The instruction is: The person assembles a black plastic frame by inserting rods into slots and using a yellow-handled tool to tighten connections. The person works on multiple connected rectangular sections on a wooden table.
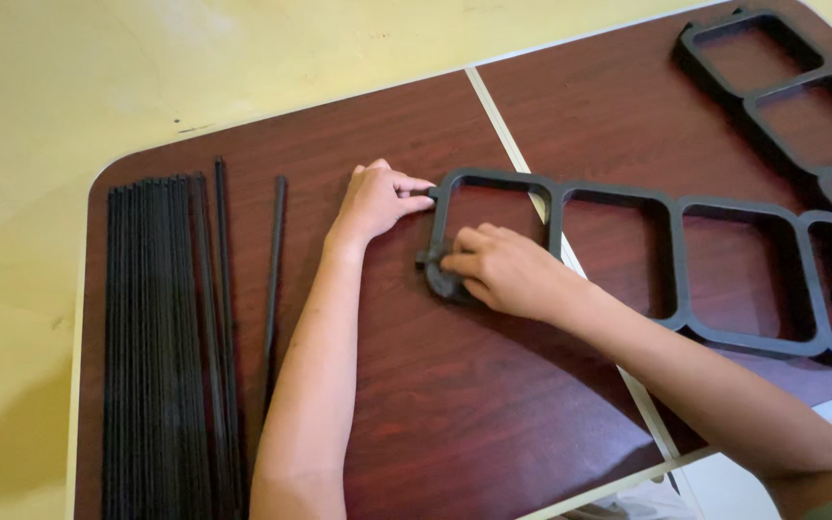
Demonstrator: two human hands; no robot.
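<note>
Frame [628, 260], black plastic: looks light, stiff; L hand [377, 200] pinches end corner, R hand [503, 270] grips near-end rail; hold by rails.

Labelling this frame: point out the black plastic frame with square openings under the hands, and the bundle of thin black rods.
black plastic frame [678, 252], head view, on an upright bar between two openings.
bundle of thin black rods [151, 347], head view, mid-length of the bundle.
</note>
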